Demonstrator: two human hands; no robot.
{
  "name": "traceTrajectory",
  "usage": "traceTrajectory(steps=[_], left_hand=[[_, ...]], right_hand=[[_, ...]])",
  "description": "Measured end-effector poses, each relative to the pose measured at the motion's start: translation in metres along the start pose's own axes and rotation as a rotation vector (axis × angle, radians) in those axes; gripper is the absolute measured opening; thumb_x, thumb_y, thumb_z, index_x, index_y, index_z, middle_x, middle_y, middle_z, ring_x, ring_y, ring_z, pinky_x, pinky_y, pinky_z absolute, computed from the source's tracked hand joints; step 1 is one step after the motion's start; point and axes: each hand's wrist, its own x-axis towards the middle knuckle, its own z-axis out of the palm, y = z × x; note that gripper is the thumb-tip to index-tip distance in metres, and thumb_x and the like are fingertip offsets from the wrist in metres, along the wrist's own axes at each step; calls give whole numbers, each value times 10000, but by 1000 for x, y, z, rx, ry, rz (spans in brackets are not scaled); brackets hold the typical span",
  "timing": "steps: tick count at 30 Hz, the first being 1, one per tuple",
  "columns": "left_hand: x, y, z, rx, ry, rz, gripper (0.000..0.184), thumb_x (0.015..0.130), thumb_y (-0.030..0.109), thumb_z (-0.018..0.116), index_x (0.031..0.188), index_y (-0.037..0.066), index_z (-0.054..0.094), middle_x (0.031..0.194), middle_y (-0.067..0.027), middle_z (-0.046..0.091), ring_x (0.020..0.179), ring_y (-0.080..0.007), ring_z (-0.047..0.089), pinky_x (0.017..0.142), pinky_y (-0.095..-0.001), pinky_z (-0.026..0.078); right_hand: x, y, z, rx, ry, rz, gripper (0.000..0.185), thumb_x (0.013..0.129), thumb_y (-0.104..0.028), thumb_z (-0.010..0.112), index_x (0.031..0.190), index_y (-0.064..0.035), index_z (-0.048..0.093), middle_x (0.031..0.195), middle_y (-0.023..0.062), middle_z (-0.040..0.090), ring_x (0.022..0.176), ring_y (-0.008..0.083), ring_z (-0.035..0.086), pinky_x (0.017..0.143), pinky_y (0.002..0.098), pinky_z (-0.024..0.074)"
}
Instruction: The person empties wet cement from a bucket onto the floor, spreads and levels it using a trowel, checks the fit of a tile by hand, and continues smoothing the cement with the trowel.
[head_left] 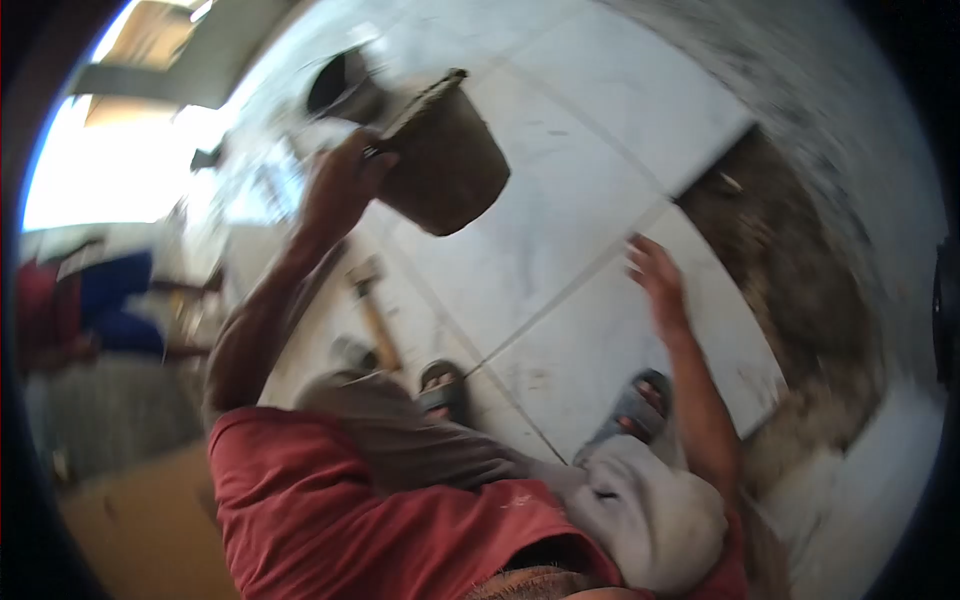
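Observation:
My left hand [345,180] is closed on the rim of a dirty brown bucket [445,165], holding it tilted over the tiled floor. Behind it, another dark bucket [345,88] lies with its opening toward the left. My right hand [656,275] reaches out above the tiles near the unpaved strip, fingers loosely extended with nothing in them. Between my left forearm and my left foot is a hammer [375,318] with a wooden handle.
Large pale tiles [560,220] cover the floor. A bare dirt patch [770,240] runs along the right by the rough wall [830,110]. Another person [115,300] in blue shorts is at the left. My sandalled feet rest on the tiles.

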Motion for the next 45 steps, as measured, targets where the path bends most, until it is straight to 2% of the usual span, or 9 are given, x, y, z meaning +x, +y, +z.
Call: traceTrajectory(steps=[6, 9, 16, 25, 29, 36, 40, 42, 45], left_hand=[[-109, -158, -79, 346, 176, -381, 267, 855, 249, 588, 1018, 39, 584, 820, -186, 636, 765, -336, 633, 684, -404, 476], [-170, -253, -88, 474, 213, -257, 218, 866, 201, 579, 1016, 43, 563, 754, -207, 631, 723, -390, 625, 622, -464, 482], [-357, -367, -40, 707, 289, -382, 269, 872, 175, 581, 1118, 95, 508, 765, -157, 627, 628, -314, 615, 490, -410, 464], [-476, -341, 33, 431, 201, -596, 245, 809, 123, 652, 1024, 66, 551, 825, -102, 619, 715, -318, 602, 613, -406, 456], [-472, -314, 51, 269, 170, -721, 333, 788, 151, 677, 1070, 42, 534, 927, -135, 596, 832, -320, 586, 711, -398, 456], [-375, -275, 9, 290, 285, -579, 487, 844, 388, 624, 1107, -14, 538, 992, -149, 562, 931, -291, 532, 853, -398, 408], [-183, -269, 29, -302, 372, -519, 366, 927, 288, 508, 1130, -16, 533, 1002, -110, 559, 937, -198, 525, 849, -315, 399], [-73, -285, 70, -1237, 396, -658, 480, 933, 329, 517, 1268, -3, 429, 1080, -96, 543, 962, -174, 540, 856, -313, 420], [104, -347, 124, -1677, 342, -725, 733, 834, 431, 641, 1353, 30, 312, 1273, -198, 419, 1132, -319, 465, 952, -417, 418]], right_hand=[[-37, 14, -12, -345, -51, 253, 425, 894, -250, 521, 1231, 8, 496, 1199, 109, 550, 1077, 225, 537, 888, 367, 446], [-37, -10, -11, -643, -152, 378, 403, 867, -215, 523, 1188, 30, 516, 1150, 108, 576, 1027, 217, 566, 873, 347, 454], [4, -62, 74, -1144, -402, 147, 358, 837, -182, 551, 1102, 59, 562, 1037, 187, 630, 952, 256, 616, 834, 330, 473], [50, -41, 129, -1390, -767, 17, 384, 821, -218, 572, 1113, 30, 558, 1116, 234, 576, 999, 347, 575, 868, 385, 460], [74, -9, 142, -1811, -838, 39, 575, 815, -228, 592, 1308, -29, 375, 1351, 243, 363, 1179, 382, 429, 924, 489, 412], [99, 25, 163, -1911, -623, 355, 1064, 724, -401, 729, 1451, -81, 20, 1472, 290, -21, 1313, 527, 143, 951, 641, 342], [98, 38, 161, -1943, -606, 280, 1200, 653, -473, 766, 1442, -42, -28, 1440, 353, -61, 1276, 610, 83, 904, 632, 397], [99, 38, 161, -1954, -597, 294, 1205, 649, -480, 766, 1442, -37, -26, 1439, 353, -65, 1277, 609, 85, 895, 629, 406], [98, 38, 159, -1924, -563, 287, 1203, 631, -466, 783, 1449, -54, 3, 1448, 337, -81, 1286, 602, 59, 896, 657, 381]])
